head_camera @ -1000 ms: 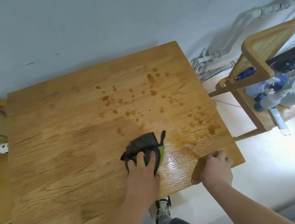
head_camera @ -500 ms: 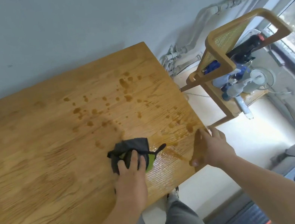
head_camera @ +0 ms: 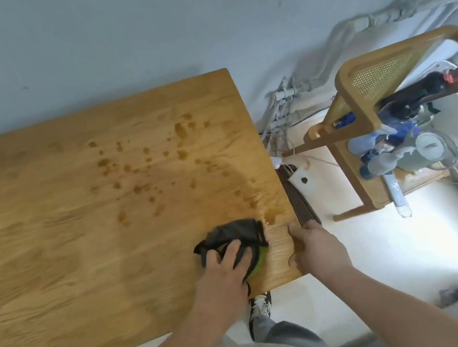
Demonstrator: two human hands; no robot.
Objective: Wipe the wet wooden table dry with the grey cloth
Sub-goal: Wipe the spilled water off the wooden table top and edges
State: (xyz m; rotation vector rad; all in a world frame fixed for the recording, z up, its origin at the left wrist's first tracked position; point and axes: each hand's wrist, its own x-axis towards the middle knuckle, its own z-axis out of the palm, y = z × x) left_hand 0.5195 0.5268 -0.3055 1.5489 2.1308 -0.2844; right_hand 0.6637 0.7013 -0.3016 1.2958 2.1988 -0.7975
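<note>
The wooden table (head_camera: 51, 250) fills the left and middle of the head view. Dark water drops (head_camera: 141, 170) dot its far right part, and a small puddle (head_camera: 271, 214) lies near the right edge. The crumpled grey cloth (head_camera: 232, 234), with a green patch on one side, sits close to the table's near right corner. My left hand (head_camera: 226, 268) presses flat on the cloth. My right hand (head_camera: 314, 247) grips the table's right edge beside the cloth, thumb on top.
A wooden chair with a cane back (head_camera: 369, 105) stands right of the table, loaded with spray bottles (head_camera: 383, 152) and a black tool. Pipes (head_camera: 286, 108) run along the wall behind. A ribbed dark panel (head_camera: 298, 198) leans at the table's right edge. My shoe (head_camera: 259, 308) shows below.
My left hand has slid the cloth rightward toward the near right corner. My right hand shifted from the front corner to the right edge. The camera panned left and right.
</note>
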